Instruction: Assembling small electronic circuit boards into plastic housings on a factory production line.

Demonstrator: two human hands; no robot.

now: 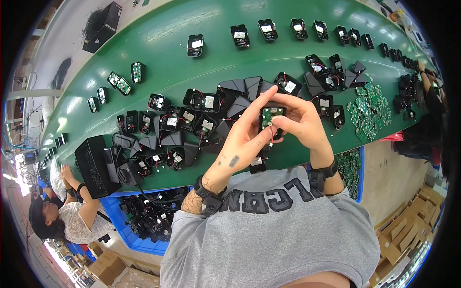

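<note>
Between both hands, above the green table, I hold a small black plastic housing with a green circuit board (272, 116) in its open face. My left hand (249, 129) wraps the housing's left side, its thumb at the board's lower edge. From the right, my right hand (300, 120) grips it, the thumb pressing on the board. A thin red wire with a white plug hangs below the thumbs. The housing's underside is hidden by my fingers. Just left of my hands lie several black housings (206, 125) with white parts and red wires inside.
A heap of green circuit boards (370, 110) lies to the right. Housings line the table's far side, among them a single black housing (195, 45). A black bin (91, 165) stands at left, near a co-worker (72, 216). Below the table edge sits a blue crate (127, 235).
</note>
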